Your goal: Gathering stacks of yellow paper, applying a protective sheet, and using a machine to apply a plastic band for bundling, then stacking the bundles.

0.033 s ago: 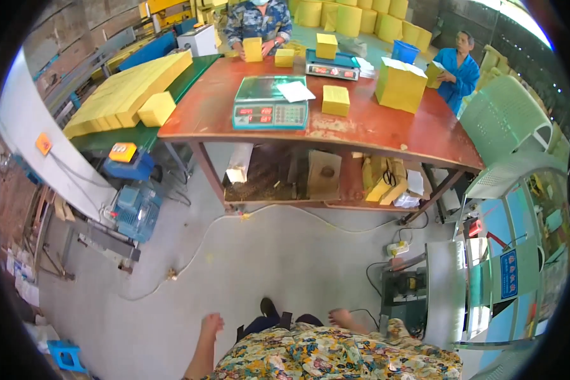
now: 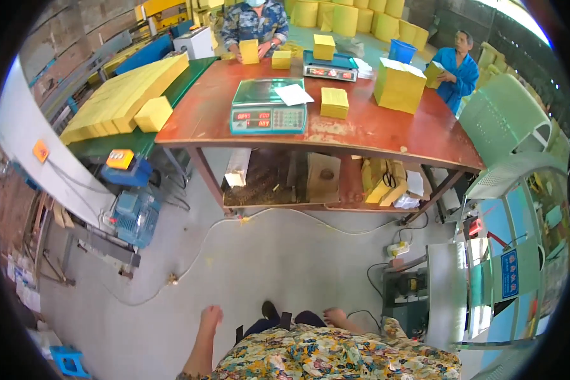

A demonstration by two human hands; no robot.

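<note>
My left hand (image 2: 210,315) hangs empty at my side above the grey concrete floor, fingers loosely down. My right hand (image 2: 334,315) also holds nothing, close to my flowered shirt (image 2: 335,354). Both hands are far from the red-brown work table (image 2: 386,136) ahead. On that table stand a green weighing scale (image 2: 269,106) with a white sheet on it, a small yellow paper stack (image 2: 334,102) and a larger yellow stack (image 2: 398,84). A second scale (image 2: 328,65) carries another yellow block.
Two people work at the table's far side, one in a patterned shirt (image 2: 254,24), one in blue (image 2: 457,71). Long yellow stacks (image 2: 123,95) lie on a green bench left. A blue motor (image 2: 133,215) and cables (image 2: 247,221) sit on the floor; a green machine (image 2: 506,209) stands right.
</note>
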